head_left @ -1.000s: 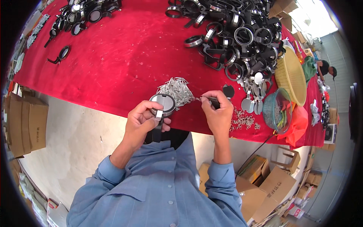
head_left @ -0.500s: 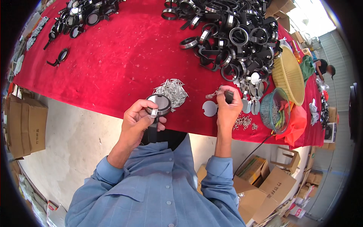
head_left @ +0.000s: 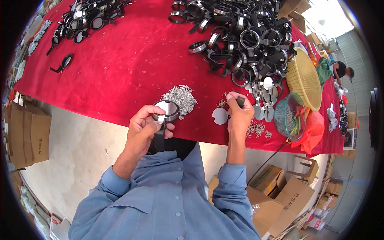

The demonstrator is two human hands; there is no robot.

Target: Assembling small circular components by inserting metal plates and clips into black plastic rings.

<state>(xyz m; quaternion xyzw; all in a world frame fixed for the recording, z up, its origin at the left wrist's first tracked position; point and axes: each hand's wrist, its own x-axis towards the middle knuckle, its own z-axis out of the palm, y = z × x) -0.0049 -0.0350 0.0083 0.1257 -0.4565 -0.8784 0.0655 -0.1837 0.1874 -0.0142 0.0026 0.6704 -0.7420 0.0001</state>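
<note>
My left hand (head_left: 139, 130) is closed round a black ring-shaped part (head_left: 176, 117) with a silvery disc inside and a black arm hanging down; thumb and fingers pinch its near edge. Just beyond it lies a heap of thin silver pins (head_left: 183, 97). My right hand (head_left: 240, 117) is closed on a short dark piece (head_left: 241, 101), perhaps a tool handle, mostly hidden in the palm. Its fingertips hover at a few small metal clips (head_left: 221, 103); whether one is pinched I cannot make out. A notched pale disc (head_left: 220, 116) lies beside that hand, with more clips (head_left: 255, 129) near its wrist.
A large pile of black ring parts (head_left: 250, 40) covers the far right of the red cloth (head_left: 120, 68); another pile (head_left: 82, 20) is far left. Silvery discs (head_left: 269, 96), a yellow basket (head_left: 304, 80) and a teal bowl (head_left: 289, 120) stand right. Cardboard boxes (head_left: 294, 200) sit below.
My right hand has shifted slightly left, its thumb and fingertips drawn closer together by the small clips. My left hand still holds the ring part in nearly the same place.
</note>
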